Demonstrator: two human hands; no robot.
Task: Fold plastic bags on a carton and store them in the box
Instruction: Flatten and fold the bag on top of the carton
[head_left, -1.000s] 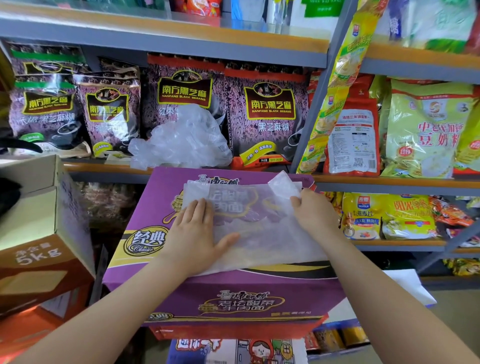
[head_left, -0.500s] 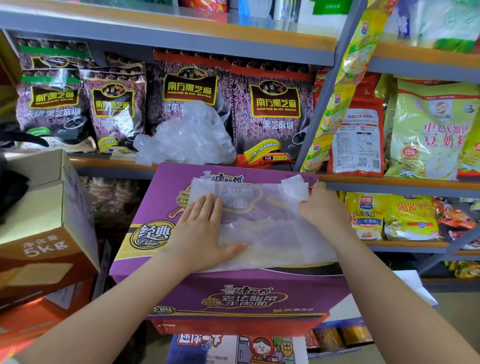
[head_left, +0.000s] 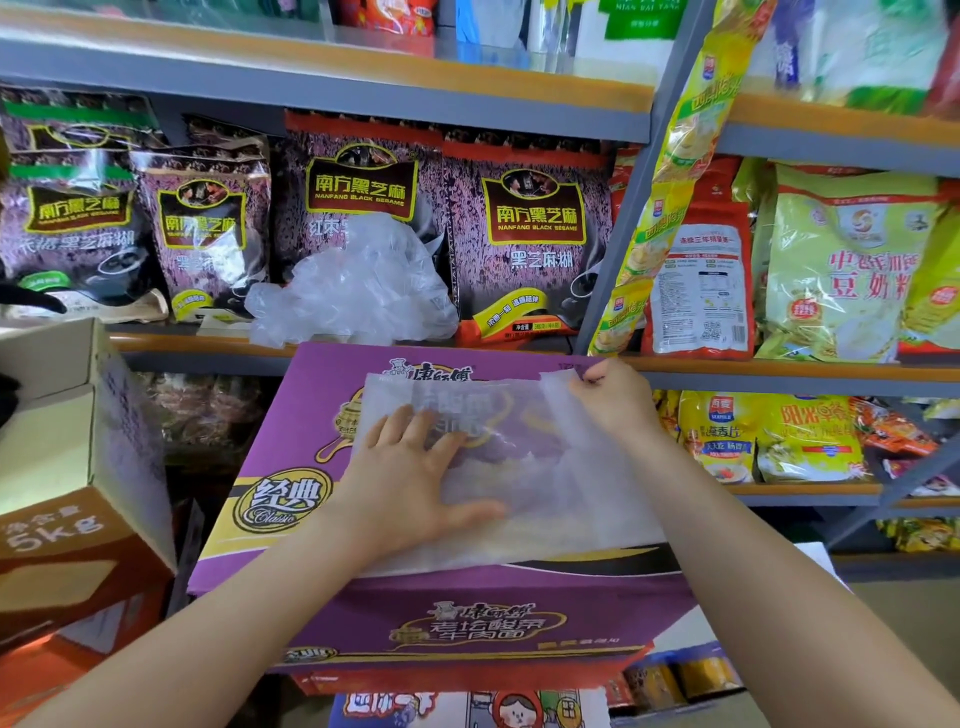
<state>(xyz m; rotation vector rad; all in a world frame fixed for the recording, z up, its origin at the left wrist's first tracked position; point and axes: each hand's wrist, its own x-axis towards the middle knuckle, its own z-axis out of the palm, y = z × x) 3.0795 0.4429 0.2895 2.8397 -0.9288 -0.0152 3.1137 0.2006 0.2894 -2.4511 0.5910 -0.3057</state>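
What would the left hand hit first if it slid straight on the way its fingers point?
Likely the crumpled plastic bags on the shelf beyond the purple carton; depth is unclear.

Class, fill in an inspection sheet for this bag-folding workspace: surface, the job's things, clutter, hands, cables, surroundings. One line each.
Surface: purple carton, top face used as the folding surface, in front of the shelves.
Job's things: translucent plastic bag lies flat on the carton; a pile of crumpled plastic bags sits on the shelf behind it; brown box stands to the left.
Clutter: nothing seen on the carton besides the bag.
Hands: left hand presses flat on the bag, fingers straight; right hand pinches the bag's far right corner.
Cables: nothing seen.
Surroundings: shop shelves stocked with purple sesame packs and yellow-green food packs.
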